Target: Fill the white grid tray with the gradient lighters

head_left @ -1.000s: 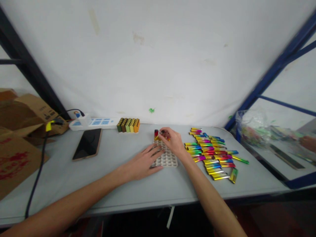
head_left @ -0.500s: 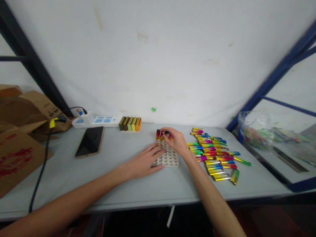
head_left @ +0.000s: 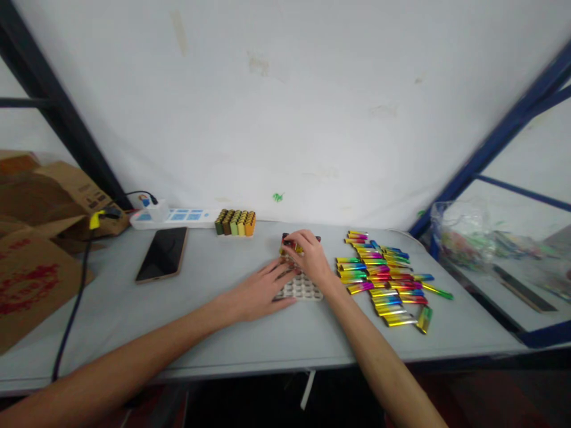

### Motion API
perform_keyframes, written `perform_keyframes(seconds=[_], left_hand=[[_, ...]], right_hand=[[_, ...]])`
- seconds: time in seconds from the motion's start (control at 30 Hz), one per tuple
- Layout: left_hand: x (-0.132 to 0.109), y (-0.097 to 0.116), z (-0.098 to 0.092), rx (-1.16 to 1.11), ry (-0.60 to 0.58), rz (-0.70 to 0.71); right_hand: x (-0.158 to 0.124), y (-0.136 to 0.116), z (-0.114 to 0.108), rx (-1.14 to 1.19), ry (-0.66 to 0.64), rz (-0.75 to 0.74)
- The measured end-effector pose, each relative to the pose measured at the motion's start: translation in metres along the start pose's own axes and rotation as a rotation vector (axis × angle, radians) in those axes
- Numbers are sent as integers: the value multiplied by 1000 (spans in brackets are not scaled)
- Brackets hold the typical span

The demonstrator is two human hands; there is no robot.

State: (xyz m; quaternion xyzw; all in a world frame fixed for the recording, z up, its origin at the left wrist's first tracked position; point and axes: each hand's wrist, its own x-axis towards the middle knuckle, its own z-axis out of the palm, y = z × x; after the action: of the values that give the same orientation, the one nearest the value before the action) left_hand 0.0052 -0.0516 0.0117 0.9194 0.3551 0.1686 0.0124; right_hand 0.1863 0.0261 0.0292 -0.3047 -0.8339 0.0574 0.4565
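A white tray with rows of holes lies on the table in front of me. Shiny red-and-gold lighter cases with dark ends stand in its far rows, partly covered by my fingers. My left hand rests with spread fingers over the tray's left side. My right hand is pinched at the far left of the tray, around a dark-ended lighter case that its fingers largely hide. Right of the tray lies a loose pile of similar metallic cases in gold, pink, blue and green.
A filled block of upright cases stands at the back, beside a white power strip. A phone lies at the left. Cardboard boxes and a black cable take up the far left. A clear plastic bag sits at the right.
My right hand has shifted left along the tray's far rows, its fingertips now at the left end. My left hand stays in place.
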Motion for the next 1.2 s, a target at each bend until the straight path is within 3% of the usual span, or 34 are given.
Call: perform_keyframes(seconds=[0.33, 0.53, 0.67, 0.83, 1.0, 1.1, 1.2], left_hand=[[0, 1, -1, 34, -13, 0], [0, 0, 1, 12, 3, -3], [0, 0, 0, 17, 1, -12], [-1, -1, 0, 32, 1, -14], [0, -2, -2, 7, 10, -18], [0, -3, -2, 18, -12, -33], [-1, -6, 0, 13, -11, -35]], right_hand=[[0, 7, -7, -80, -100, 11], [3, -1, -2, -341, -114, 7], [3, -7, -6, -393, -145, -8], [4, -2, -16, -379, -67, 24], [1, 36, -45, -511, 102, 282], [-12, 68, -66, -651, 68, 534], [-27, 95, -82, -750, -44, 769]])
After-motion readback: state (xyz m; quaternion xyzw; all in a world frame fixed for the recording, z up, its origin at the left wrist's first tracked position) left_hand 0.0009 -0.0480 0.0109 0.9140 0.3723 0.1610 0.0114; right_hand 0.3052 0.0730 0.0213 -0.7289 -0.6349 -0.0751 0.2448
